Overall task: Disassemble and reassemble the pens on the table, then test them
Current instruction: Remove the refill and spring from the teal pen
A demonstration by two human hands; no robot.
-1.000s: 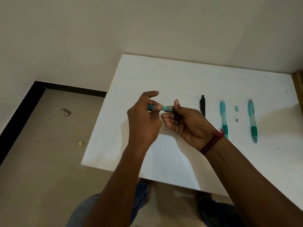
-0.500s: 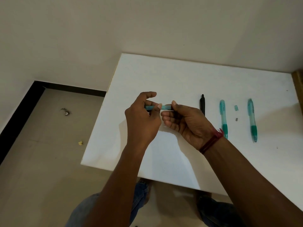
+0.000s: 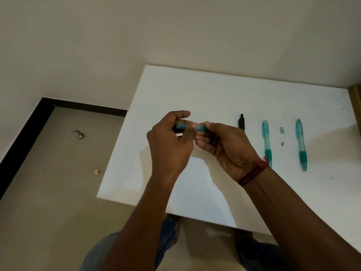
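Above the white table [image 3: 214,90], I hold a teal pen [image 3: 190,127] level between both hands: my left hand [image 3: 170,145] pinches one end, my right hand [image 3: 224,147] grips the other. To my right on the tabletop lie a black pen [image 3: 241,122], two more teal pens [image 3: 266,141] [image 3: 301,143], and two small loose parts [image 3: 281,130].

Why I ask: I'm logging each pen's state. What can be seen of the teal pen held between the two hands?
The teal pen is a slim barrel of translucent-looking teal plastic, held roughly level above the white table. The left hand pinches its left part; the right hand grips its right end. Only short stretches show between fingers, so tip, clip and whether it is whole cannot be told.
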